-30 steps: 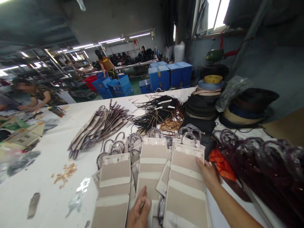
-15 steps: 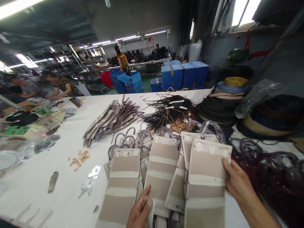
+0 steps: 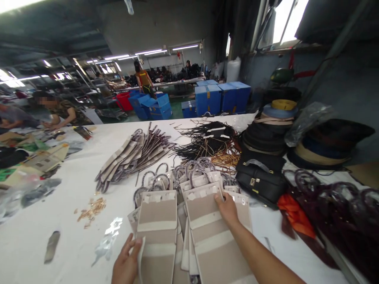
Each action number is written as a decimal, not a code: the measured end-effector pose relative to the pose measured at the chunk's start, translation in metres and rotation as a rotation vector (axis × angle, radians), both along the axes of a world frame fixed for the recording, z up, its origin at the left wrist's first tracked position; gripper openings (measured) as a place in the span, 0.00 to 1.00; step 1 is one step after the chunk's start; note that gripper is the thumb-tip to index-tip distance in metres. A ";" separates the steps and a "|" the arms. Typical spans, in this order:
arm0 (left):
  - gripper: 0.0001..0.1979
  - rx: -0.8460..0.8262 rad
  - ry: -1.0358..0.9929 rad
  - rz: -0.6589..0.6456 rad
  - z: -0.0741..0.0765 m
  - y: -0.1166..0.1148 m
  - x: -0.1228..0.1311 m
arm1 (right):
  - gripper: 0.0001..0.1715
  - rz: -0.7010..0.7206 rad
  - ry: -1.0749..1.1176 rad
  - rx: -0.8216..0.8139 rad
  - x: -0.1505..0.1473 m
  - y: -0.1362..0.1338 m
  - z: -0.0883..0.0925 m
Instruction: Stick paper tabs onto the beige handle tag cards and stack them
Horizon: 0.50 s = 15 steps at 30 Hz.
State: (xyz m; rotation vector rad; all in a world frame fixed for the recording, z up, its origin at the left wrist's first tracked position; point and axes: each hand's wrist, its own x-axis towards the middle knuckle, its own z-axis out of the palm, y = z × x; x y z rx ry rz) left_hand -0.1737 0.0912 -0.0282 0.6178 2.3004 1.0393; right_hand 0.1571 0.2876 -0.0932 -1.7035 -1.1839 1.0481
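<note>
Two stacks of long beige bag panels with plastic-wrapped handles lie side by side at the front of the table. My right hand (image 3: 227,207) pinches the upper right edge of the top panel (image 3: 207,215) on the right stack, thumb on its face. At the left stack, my left hand (image 3: 126,258) grips the lower left edge of another bag panel (image 3: 158,211), which curls up a little there. Its fingertips are partly hidden. Handles (image 3: 197,173) stick out beyond the far ends of the panels.
A fanned pile of similar pieces (image 3: 130,156) lies farther back, beside black cords (image 3: 204,138). A black bag (image 3: 260,177), dark handled bags (image 3: 334,213) and strap rolls (image 3: 263,134) occupy the right. Small gold-coloured pieces (image 3: 91,211) lie left on the white table (image 3: 74,252).
My right hand has carried a bag panel leftward onto the middle stack, uncovering the black bag. My left hand has shifted left to the left stack's outer edge. The view has turned slightly right.
</note>
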 end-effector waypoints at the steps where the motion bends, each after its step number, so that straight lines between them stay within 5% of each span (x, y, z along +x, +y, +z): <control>1: 0.24 -0.006 -0.001 -0.025 -0.003 0.004 -0.006 | 0.29 -0.003 -0.013 -0.003 0.001 -0.001 0.001; 15: 0.19 0.014 0.036 -0.171 -0.010 0.030 -0.034 | 0.22 -0.050 0.048 -0.035 0.001 0.003 0.012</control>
